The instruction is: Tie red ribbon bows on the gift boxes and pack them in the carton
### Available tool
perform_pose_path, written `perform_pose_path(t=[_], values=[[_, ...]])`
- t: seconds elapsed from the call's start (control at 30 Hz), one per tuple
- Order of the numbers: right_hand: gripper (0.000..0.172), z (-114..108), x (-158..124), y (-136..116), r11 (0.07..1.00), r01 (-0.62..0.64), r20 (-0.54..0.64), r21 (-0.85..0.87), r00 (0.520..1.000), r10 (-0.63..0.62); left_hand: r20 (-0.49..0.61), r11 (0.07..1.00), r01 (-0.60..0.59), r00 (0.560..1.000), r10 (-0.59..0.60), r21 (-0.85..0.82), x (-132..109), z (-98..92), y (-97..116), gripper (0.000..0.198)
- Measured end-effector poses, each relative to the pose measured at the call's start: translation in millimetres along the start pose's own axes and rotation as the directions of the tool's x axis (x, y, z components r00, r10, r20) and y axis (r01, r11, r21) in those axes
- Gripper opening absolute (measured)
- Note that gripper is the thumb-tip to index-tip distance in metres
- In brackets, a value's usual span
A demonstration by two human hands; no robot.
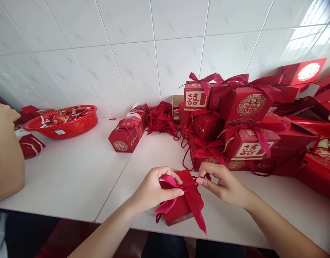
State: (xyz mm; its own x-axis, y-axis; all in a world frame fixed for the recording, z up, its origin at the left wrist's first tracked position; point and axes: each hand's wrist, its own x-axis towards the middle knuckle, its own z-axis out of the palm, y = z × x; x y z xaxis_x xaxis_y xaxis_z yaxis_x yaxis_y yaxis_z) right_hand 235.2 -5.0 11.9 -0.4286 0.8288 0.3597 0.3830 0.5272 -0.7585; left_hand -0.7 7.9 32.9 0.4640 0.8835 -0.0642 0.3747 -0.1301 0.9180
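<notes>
A small red gift box sits near the table's front edge, with a dark pink ribbon tied in a bow across its top. Closed around the bow's left loop by the knot is my left hand, thumb and fingers on the ribbon. At the box's right side my right hand pinches the other side of the ribbon between thumb and forefinger. One ribbon tail hangs over the box's front. A dark red cord shows at the box's lower left corner.
Finished-looking red boxes with bows are stacked at the right. A red box with a corded handle and a heap of ribbons lie by the tiled wall. At left stand a red basket of sweets and another person's arm.
</notes>
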Motion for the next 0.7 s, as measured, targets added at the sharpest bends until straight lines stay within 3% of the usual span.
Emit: perform_pose_path(t=[0.1,0.27,0.5,0.7], values=[[0.025,-1.7,-0.2,-4.0,1.0,0.001,0.026,0.013,1.0,-0.001,0.023,0.997,0.018,1.0,-0.016,-0.071,-0.6,-1.2,0.6,0.023],[0.025,-0.4,-0.7,-7.6,0.999,0.019,0.031,0.047,0.999,-0.02,-0.033,0.988,0.115,0.992,-0.119,-0.106,0.6,4.6,1.0,0.028],[0.024,5.3,-3.2,0.5,0.997,0.075,-0.066,0.015,0.995,-0.074,-0.098,1.0,-0.009,0.995,0.008,-0.003,3.0,8.5,-6.0,0.018],[0.024,4.3,-2.3,-0.3,0.995,0.094,-0.102,-0.01,0.99,-0.095,-0.126,0.995,-0.042,0.991,0.053,0.089,4.1,7.7,-10.2,0.017]])
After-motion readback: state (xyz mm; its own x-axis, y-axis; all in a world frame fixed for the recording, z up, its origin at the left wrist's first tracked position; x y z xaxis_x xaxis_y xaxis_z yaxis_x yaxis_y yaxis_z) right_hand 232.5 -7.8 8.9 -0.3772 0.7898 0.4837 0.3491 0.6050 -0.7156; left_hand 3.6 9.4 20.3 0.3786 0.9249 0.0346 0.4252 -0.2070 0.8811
